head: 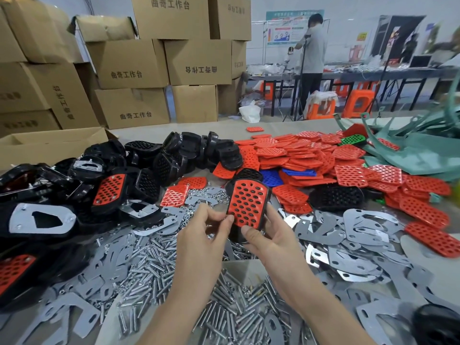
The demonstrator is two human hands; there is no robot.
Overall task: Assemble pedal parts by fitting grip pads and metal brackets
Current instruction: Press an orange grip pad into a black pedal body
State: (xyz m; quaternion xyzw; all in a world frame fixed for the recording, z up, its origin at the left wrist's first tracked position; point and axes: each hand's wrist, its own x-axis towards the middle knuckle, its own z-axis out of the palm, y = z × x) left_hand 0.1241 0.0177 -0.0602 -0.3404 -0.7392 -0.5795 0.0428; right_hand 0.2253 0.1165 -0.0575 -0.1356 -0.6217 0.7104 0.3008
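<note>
A black pedal body with a red perforated grip pad on its face is held up above the table's middle. My right hand grips its lower right edge, thumb on the pad's bottom. My left hand pinches the pad's lower left corner between thumb and fingertips. Loose red grip pads are heaped at the right. Flat metal brackets lie spread at the right and front. Black pedal bodies are piled at the left and back.
Metal bolts and nuts litter the table under my hands. Finished pedals lie at the left. Stacked cardboard boxes stand behind. Green bags sit at the right. A person stands at a far table.
</note>
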